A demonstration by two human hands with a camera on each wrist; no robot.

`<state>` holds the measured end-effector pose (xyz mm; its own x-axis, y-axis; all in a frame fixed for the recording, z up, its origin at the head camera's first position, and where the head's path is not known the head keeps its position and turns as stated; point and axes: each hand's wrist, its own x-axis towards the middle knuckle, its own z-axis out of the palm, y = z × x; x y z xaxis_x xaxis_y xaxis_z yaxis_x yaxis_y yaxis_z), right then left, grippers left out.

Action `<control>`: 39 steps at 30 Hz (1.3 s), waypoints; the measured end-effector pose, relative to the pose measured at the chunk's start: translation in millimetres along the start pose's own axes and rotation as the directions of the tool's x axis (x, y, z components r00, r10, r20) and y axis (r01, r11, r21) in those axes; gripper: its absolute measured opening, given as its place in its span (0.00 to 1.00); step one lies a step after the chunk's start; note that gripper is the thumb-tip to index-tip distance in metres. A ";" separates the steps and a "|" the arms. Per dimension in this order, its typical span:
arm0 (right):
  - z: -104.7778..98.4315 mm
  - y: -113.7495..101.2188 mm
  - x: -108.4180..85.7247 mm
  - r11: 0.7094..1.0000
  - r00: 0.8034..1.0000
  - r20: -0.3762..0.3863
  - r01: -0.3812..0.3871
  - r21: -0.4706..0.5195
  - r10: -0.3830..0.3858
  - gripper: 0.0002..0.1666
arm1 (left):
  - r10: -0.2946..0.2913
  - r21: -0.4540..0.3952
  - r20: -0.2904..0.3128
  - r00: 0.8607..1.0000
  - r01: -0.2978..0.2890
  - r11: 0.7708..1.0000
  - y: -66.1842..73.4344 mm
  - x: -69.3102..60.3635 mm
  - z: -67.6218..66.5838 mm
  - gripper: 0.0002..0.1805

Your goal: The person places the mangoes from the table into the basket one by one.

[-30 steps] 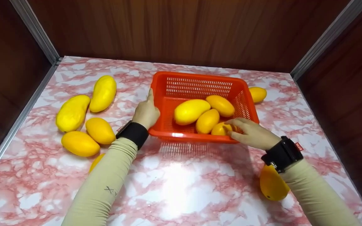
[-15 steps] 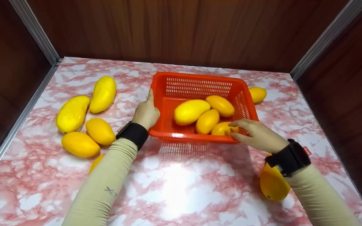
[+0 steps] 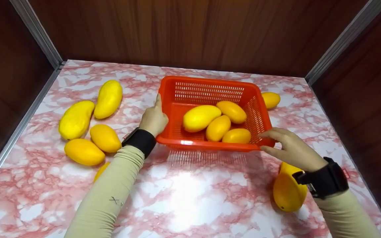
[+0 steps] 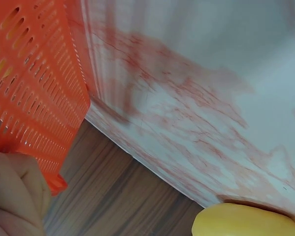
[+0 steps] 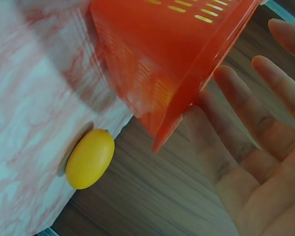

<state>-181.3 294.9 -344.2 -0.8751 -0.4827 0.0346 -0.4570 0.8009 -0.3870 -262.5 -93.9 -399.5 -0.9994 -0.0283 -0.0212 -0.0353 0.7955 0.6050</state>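
Marbled table: we face a pink-and-white surface, closed in by dark wood-grain panels.
Red basket: the slotted basket is towards the middle and back of the table; four mangoes lie inside, grouped right of centre.
Left hand: the left hand grips the basket's left rim, index finger straight along it, the others folded against the side.
Right hand: the right hand is at the near right corner, fingers and thumb apart and clamped on nothing; we cannot tell whether a fingertip touches the rim.
Basket's handling: we judge it light, thin-walled and a little springy, so the rolled rim at both short ends looks the best hold.
Fruit's handling: smooth and rounded, the mangoes would probably roll if the basket tipped; we would take one across its middle, without squeezing.
Loose fruit, left: five mangoes, one partly behind the forearm.
Loose fruit, right: one mango just beside the basket, another near the right wrist.
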 end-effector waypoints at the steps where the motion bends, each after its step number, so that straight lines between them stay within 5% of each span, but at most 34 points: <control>1: 0.2 0.5 -2.3 1.000 1.000 -0.007 -0.003 -0.006 0.003 0.20 | 0.000 -0.002 -0.002 1.000 0.000 1.000 -0.3 -0.1 0.2 0.42; 8: -1.0 9.1 -20.0 0.999 0.998 -0.040 -0.039 -0.008 0.039 0.12 | -0.006 0.007 -0.002 1.000 0.007 1.000 0.1 0.2 1.2 0.42; 13: -7.3 19.2 -32.0 0.991 0.989 0.064 -0.127 -0.043 0.130 0.19 | 0.004 0.012 -0.013 1.000 -0.004 1.000 1.4 0.7 1.0 0.42; 19: -6.9 28.2 -38.7 0.982 0.950 0.247 -0.179 -0.066 0.189 0.34 | 0.009 0.017 -0.018 1.000 -0.009 1.000 1.9 1.2 0.2 0.41; 39: 9.6 44.6 -50.9 0.965 0.855 0.463 -0.261 -0.006 0.234 0.36 | -0.014 0.009 0.005 1.000 0.014 1.000 -0.2 1.5 0.3 0.42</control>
<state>-155.6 351.7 -372.1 -0.7813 -0.3893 -0.4879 -0.2133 0.9011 -0.3775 -264.0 -94.0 -399.9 -0.9988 -0.0367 -0.0333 -0.0494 0.8003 0.5976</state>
